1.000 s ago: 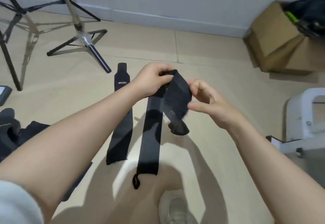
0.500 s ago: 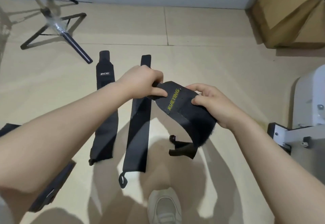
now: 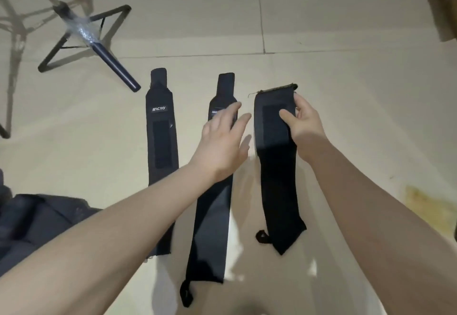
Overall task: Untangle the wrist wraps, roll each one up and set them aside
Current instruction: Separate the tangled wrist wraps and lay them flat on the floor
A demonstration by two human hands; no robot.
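Three black wrist wraps lie flat and side by side on the beige floor. The left wrap [image 3: 162, 141] carries a white logo. The middle wrap [image 3: 212, 228] runs under my left hand [image 3: 221, 146], which hovers over it with fingers straight and holds nothing. The right wrap [image 3: 277, 178] is wider, with a thumb loop at its near end. My right hand [image 3: 305, 124] is at its far end, thumb on top and fingers along its right edge.
A black tripod stand [image 3: 99, 47] stands at the far left. Dark fabric items [image 3: 37, 223] lie at the left edge. A cardboard box [image 3: 445, 5] sits at the far right corner. A wall runs along the back.
The wrap I held up in both hands now lies stretched flat on the floor at the right. My left hand has let go of it and opened. The camera has tilted down.
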